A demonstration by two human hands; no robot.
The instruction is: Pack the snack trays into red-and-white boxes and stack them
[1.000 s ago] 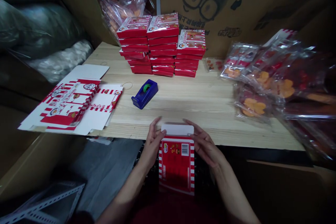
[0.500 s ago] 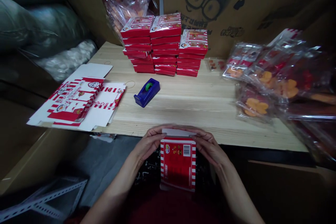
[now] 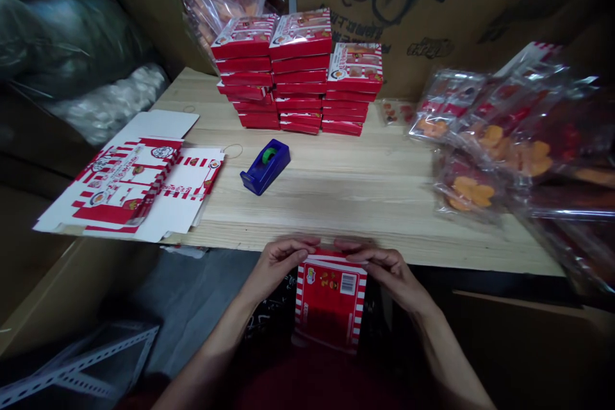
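Observation:
Both hands hold a red and white striped cardboard box (image 3: 330, 304) by its far end, just off the front edge of the table. My left hand (image 3: 283, 264) pinches the box's far left corner with thumb and fingers. At the far right corner, my right hand (image 3: 390, 272) grips the end flap the same way. The printed face with a barcode is turned up toward me. A red strip of flap shows between the two hands. The fingers' far sides and the box's underside are hidden.
Behind a blue tape dispenser (image 3: 266, 168), stacked red boxes (image 3: 300, 70) stand on the wooden table (image 3: 365, 205). Flat printed cartons (image 3: 125, 186) lie at the left. Clear bags (image 3: 509, 141) with orange and red pieces heap up at the right.
At the box's far end, the raised white flap has folded down and a red edge shows there now. Both hands remain on the box. The view has shifted slightly.

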